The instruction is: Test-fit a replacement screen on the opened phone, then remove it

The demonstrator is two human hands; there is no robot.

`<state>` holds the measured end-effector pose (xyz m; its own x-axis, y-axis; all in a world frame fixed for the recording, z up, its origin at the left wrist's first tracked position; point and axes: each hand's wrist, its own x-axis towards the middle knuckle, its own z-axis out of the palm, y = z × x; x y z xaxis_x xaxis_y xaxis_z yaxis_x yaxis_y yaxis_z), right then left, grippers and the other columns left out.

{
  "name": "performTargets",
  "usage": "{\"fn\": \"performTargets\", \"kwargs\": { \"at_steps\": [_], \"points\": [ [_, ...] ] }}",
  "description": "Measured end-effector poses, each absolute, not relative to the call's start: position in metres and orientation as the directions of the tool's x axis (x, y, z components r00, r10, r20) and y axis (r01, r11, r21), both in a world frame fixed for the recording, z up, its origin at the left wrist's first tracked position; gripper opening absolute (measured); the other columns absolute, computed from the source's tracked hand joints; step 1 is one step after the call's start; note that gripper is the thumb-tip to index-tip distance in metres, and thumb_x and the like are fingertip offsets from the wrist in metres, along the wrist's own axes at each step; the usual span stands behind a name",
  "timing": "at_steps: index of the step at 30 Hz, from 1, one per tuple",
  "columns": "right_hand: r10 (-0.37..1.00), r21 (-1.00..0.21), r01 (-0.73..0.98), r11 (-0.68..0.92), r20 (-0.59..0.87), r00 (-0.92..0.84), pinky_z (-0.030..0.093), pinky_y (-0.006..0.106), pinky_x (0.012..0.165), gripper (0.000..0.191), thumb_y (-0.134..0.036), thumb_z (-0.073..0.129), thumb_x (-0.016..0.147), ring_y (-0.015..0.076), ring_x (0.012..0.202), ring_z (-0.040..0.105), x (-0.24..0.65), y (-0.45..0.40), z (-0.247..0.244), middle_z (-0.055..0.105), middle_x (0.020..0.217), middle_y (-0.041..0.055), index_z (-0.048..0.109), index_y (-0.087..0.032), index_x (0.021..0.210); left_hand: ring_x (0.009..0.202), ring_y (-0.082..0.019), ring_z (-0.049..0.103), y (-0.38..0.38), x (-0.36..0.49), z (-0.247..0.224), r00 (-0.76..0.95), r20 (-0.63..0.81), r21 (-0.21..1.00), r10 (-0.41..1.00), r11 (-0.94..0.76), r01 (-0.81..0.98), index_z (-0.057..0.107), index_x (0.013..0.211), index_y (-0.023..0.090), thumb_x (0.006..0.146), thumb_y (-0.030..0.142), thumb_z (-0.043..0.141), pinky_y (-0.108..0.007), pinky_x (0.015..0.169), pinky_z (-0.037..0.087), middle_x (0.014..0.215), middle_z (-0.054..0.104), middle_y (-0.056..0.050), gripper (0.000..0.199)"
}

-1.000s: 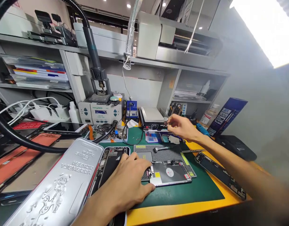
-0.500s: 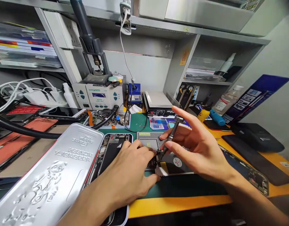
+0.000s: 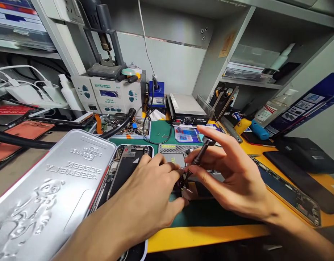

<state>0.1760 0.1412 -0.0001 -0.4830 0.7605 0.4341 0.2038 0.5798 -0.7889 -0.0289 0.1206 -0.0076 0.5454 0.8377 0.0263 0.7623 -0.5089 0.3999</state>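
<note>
My right hand point(image 3: 232, 174) pinches a dark screwdriver point(image 3: 201, 154) between thumb and fingers, with the index fingertip near its top end. The driver slants down toward the left end of a dark flat phone panel point(image 3: 203, 192). My left hand point(image 3: 158, 185) is closed over that end of the panel, its fingers curled and its thumb at the near edge. Small dark parts and a pinkish tab show between the two hands. The tip of the driver is hard to make out. Behind the panel lies a perforated metal plate point(image 3: 167, 148), partly covered by my hands.
An opened phone point(image 3: 129, 163) lies under my left forearm, beside a silver embossed lid point(image 3: 82, 163). A grey soldering station point(image 3: 107, 96) and a parts tray point(image 3: 120, 127) stand behind. Another opened phone point(image 3: 286, 188) lies at right on the yellow table edge point(image 3: 210, 235).
The view has tilted down and come closer to the bench. The screwdriver has turned slightly in my right fingers and slants more. My left hand keeps its hold on the panel.
</note>
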Motion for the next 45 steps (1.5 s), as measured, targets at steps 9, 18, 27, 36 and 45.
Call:
{"fn": "performTargets", "kwargs": {
  "at_steps": [9, 18, 27, 36, 45],
  "points": [
    [0.73, -0.666, 0.339, 0.664, 0.482, -0.484, 0.066, 0.036, 0.078, 0.071, -0.014, 0.069, 0.095, 0.022, 0.089, 0.076, 0.18, 0.142, -0.003, 0.072, 0.106, 0.0029, 0.036, -0.037, 0.154, 0.114, -0.031, 0.056, 0.121, -0.028, -0.009, 0.545, 0.057, 0.416, 0.837, -0.516, 0.749, 0.071, 0.113, 0.024, 0.093, 0.04, 0.064, -0.054, 0.099, 0.039, 0.114, 0.073, -0.003, 0.027],
    [0.738, -0.416, 0.625, 0.661, 0.514, -0.438, 0.052, 0.028, 0.039, 0.054, -0.028, 0.08, 0.087, 0.018, 0.05, 0.069, 0.179, 0.14, 0.008, 0.069, 0.073, -0.0039, 0.046, -0.032, 0.129, 0.108, -0.031, 0.057, 0.122, -0.029, -0.005, 0.541, 0.034, 0.421, 0.84, -0.503, 0.755, 0.072, 0.102, 0.025, 0.093, 0.046, 0.066, -0.052, 0.092, 0.041, 0.101, 0.072, -0.003, 0.023],
    [0.739, -0.485, 0.558, 0.673, 0.447, -0.504, 0.056, 0.028, 0.046, 0.052, -0.019, 0.072, 0.088, 0.0171, 0.058, 0.069, 0.181, 0.141, 0.01, 0.07, 0.087, -0.0005, 0.045, -0.033, 0.13, 0.108, -0.03, 0.058, 0.121, -0.029, -0.005, 0.562, 0.056, 0.436, 0.825, -0.527, 0.73, 0.074, 0.108, 0.033, 0.092, 0.042, 0.069, -0.052, 0.091, 0.041, 0.103, 0.073, -0.001, 0.018],
    [0.772, -0.328, 0.702, 0.633, 0.34, -0.537, 0.038, 0.027, 0.036, 0.032, -0.03, 0.074, 0.09, 0.0166, 0.038, 0.059, 0.175, 0.145, 0.033, 0.061, 0.054, -0.0091, 0.044, -0.029, 0.103, 0.11, -0.033, 0.057, 0.121, -0.029, -0.003, 0.543, 0.019, 0.416, 0.839, -0.501, 0.759, 0.073, 0.105, 0.024, 0.092, 0.045, 0.067, -0.053, 0.093, 0.039, 0.102, 0.074, -0.005, 0.026],
    [0.737, -0.203, 0.714, 0.67, 0.303, -0.604, 0.031, 0.029, 0.037, 0.029, -0.034, 0.069, 0.093, 0.0176, 0.04, 0.056, 0.174, 0.138, 0.038, 0.06, 0.059, -0.0047, 0.044, -0.027, 0.105, 0.106, -0.031, 0.055, 0.119, -0.031, 0.0, 0.536, 0.029, 0.47, 0.844, -0.485, 0.738, 0.072, 0.106, 0.028, 0.09, 0.041, 0.068, -0.051, 0.091, 0.038, 0.102, 0.073, -0.003, 0.021]
  ]
}}
